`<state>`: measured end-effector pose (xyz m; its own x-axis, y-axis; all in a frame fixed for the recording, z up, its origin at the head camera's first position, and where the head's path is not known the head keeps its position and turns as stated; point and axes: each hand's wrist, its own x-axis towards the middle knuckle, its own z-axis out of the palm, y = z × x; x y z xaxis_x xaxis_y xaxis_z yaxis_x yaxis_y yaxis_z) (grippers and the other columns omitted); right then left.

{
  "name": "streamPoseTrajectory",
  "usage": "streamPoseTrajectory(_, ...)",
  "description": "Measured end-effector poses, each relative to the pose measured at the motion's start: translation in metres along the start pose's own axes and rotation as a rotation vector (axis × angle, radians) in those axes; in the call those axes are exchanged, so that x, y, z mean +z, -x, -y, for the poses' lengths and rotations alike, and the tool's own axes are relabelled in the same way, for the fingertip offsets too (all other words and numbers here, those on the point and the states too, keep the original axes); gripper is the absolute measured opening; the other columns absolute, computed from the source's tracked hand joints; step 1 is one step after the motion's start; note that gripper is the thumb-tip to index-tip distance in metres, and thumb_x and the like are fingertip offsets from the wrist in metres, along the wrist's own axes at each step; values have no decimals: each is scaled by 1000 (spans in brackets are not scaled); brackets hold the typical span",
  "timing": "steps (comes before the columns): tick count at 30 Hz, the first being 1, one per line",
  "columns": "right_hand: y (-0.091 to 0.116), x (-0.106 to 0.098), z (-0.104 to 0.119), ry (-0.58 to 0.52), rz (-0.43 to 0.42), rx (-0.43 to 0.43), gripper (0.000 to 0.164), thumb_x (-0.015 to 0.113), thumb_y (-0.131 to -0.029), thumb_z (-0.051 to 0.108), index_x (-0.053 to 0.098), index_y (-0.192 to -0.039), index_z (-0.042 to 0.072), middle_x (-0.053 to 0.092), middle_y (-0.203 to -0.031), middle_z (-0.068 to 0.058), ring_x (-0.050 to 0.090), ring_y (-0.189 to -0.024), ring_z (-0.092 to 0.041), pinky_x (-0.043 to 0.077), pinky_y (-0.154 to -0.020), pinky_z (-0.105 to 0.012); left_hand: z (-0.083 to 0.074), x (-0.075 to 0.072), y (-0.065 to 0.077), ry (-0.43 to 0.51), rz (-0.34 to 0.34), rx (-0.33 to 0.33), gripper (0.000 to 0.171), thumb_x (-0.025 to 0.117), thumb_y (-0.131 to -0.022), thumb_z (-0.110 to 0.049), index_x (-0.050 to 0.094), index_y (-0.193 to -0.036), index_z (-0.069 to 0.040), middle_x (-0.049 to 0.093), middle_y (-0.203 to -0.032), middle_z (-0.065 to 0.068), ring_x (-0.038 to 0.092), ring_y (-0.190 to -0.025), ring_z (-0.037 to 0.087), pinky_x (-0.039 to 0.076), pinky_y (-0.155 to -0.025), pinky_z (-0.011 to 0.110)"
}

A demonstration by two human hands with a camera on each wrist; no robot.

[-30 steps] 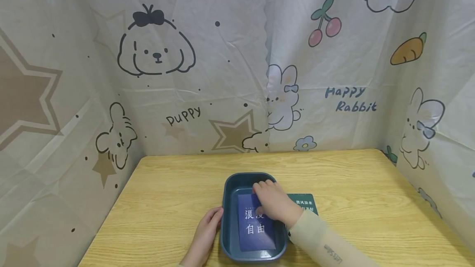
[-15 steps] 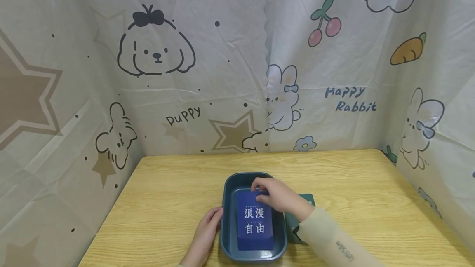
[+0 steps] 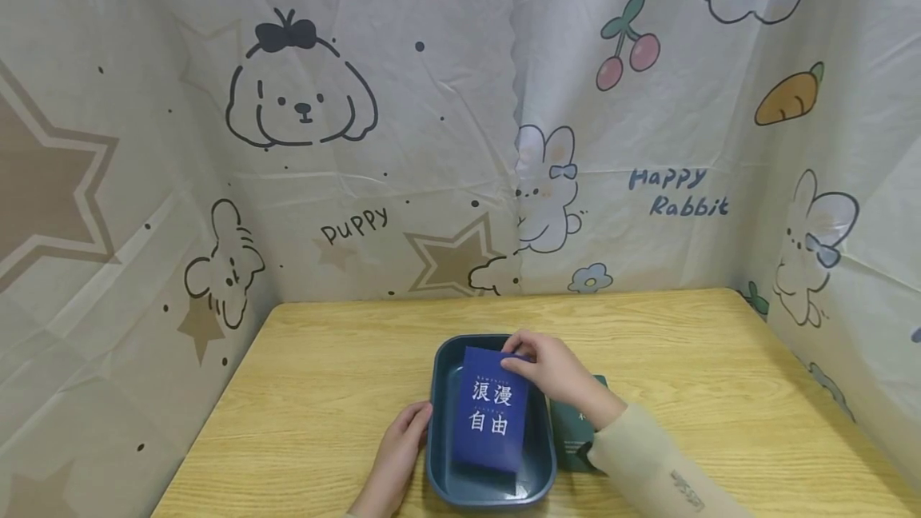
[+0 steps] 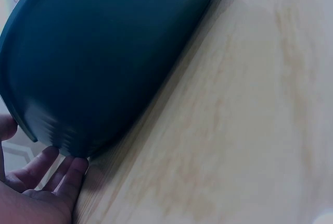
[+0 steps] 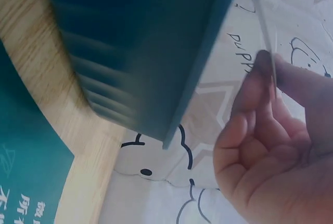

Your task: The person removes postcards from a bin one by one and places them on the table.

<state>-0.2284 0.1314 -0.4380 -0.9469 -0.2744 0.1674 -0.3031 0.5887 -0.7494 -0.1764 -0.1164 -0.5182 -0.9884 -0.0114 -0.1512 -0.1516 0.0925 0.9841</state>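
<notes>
A dark teal tray (image 3: 439, 358) with rounded corners stands on the wooden table. My right hand (image 3: 554, 374) pinches the top right corner of a thin blue booklet (image 3: 489, 446) with white characters. The booklet tilts up, its top edge raised above the tray's floor. In the right wrist view, thumb and fingers close on its thin pale edge (image 5: 266, 34), beyond the tray's outer wall (image 5: 140, 52). My left hand (image 3: 398, 454) holds the tray's left side. In the left wrist view, the thumb is at the rim and the fingertips (image 4: 78, 165) touch the outer wall (image 4: 104, 52).
A green booklet (image 3: 576, 434) with white characters lies on the table just right of the tray, partly hidden by my right forearm. Printed cloth (image 3: 403, 102) hangs behind the table (image 3: 345, 358) and along both sides.
My right hand has lifted the blue booklet's top edge and drawn it up and away from the tray's floor. More of the green booklet shows. My left hand stays in place.
</notes>
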Motion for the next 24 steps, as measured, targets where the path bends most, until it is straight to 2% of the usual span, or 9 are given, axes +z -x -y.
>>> streamPoseTrajectory(6, 4, -13, 1, -48, -110, 63, 13, 70, -85, 29, 68, -96, 23, 71, -93, -3, 64, -77, -13, 58, -75, -41, 0, 0, -1, 5, 14, 5, 55, 45, -98, -43, 54, -127, 3, 61, -124, 17, 57, -107, 24, 44, -101, 50)
streamPoseTrajectory(12, 8, -29, -1, -75, -122, 101, 21, 67, -87, 33, 70, -103, 20, 71, -84, -3, 62, -70, -15, 56, -69, -41, 1, -1, -2, 10, 24, -5, 53, 43, -100, -40, 52, -129, 4, 57, -128, 21, 55, -110, 26, 43, -102, 51)
streamPoseTrajectory(21, 14, -53, -15, -31, -127, 132, 28, 65, -88, 39, 69, -106, 19, 71, -87, -5, 63, -71, -16, 55, -72, -40, 0, 0, -3, -1, 14, -24, 54, 44, -99, -41, 52, -129, 3, 57, -129, 22, 55, -111, 28, 43, -102, 52)
streamPoseTrajectory(24, 15, -60, -24, -60, -115, 132, 28, 65, -88, 38, 69, -107, 18, 72, -89, -8, 64, -70, -17, 57, -69, -39, 1, -1, -3, 3, 19, -19, 54, 44, -99, -41, 52, -129, 4, 57, -129, 22, 55, -110, 28, 43, -102, 52)
